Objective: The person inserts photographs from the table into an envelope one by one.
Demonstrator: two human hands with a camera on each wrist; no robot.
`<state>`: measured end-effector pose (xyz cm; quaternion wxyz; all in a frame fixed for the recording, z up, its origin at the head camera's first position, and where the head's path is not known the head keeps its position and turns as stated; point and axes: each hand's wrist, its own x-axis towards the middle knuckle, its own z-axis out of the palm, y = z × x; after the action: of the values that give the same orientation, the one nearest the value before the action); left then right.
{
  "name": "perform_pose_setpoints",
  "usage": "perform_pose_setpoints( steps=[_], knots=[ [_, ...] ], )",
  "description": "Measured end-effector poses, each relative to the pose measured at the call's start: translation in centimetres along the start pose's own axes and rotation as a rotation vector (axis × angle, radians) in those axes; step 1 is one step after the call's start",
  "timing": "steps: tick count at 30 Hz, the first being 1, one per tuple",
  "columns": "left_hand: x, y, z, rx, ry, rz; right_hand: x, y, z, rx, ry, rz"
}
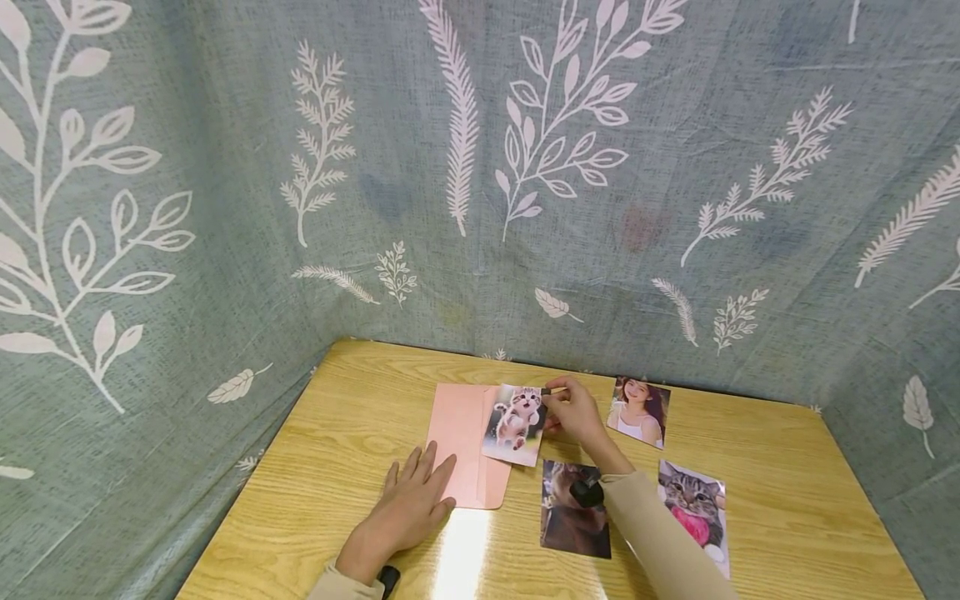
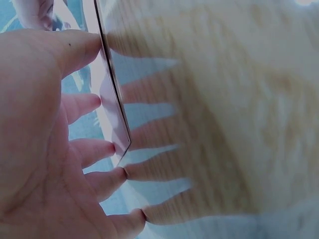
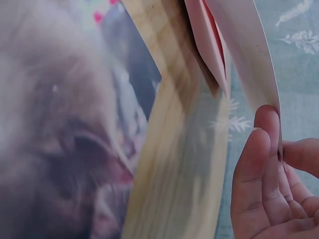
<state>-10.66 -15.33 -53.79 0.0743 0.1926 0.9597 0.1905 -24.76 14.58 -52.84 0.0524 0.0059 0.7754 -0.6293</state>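
Observation:
A pink envelope (image 1: pixel 453 417) lies on the wooden table, its flap side toward the right. My left hand (image 1: pixel 408 500) rests with spread fingers on its lower left edge; in the left wrist view the fingertips (image 2: pixel 119 172) touch the envelope and the tabletop. Between thumb and fingers, my right hand (image 1: pixel 573 412) pinches the right edge of a kitten photo (image 1: pixel 513 425). The photo overlaps the envelope's right side in the head view. In the right wrist view the photo's pale back (image 3: pixel 249 55) is raised beside the envelope's parted pink opening (image 3: pixel 212 45).
Three more photos lie on the table to the right: a portrait of a person (image 1: pixel 637 412), a dark print (image 1: pixel 573 517) under the right wrist, and a cat with a pink heart (image 1: pixel 693 508). A leaf-patterned curtain (image 1: pixel 480 208) borders the table's back and sides.

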Motion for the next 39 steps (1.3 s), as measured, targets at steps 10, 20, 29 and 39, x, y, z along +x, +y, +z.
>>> perform_pose_setpoints(
  steps=[10, 20, 29, 39],
  knots=[
    [0.1, 0.1, -0.2, -0.006, -0.018, -0.015, -0.2, 0.1, 1.1, -0.026, -0.021, 0.013],
    [0.2, 0.0, -0.2, -0.001, 0.0, -0.002, -0.3, 0.1, 1.9, -0.021, -0.084, 0.041],
    [0.2, 0.1, -0.2, 0.014, 0.004, -0.002, -0.4, 0.2, 2.9, 0.005, -0.1, 0.067],
    [0.1, 0.0, 0.0, -0.003, -0.017, -0.015, -0.5, 0.4, 3.9, -0.016, -0.107, 0.056]
  ],
)
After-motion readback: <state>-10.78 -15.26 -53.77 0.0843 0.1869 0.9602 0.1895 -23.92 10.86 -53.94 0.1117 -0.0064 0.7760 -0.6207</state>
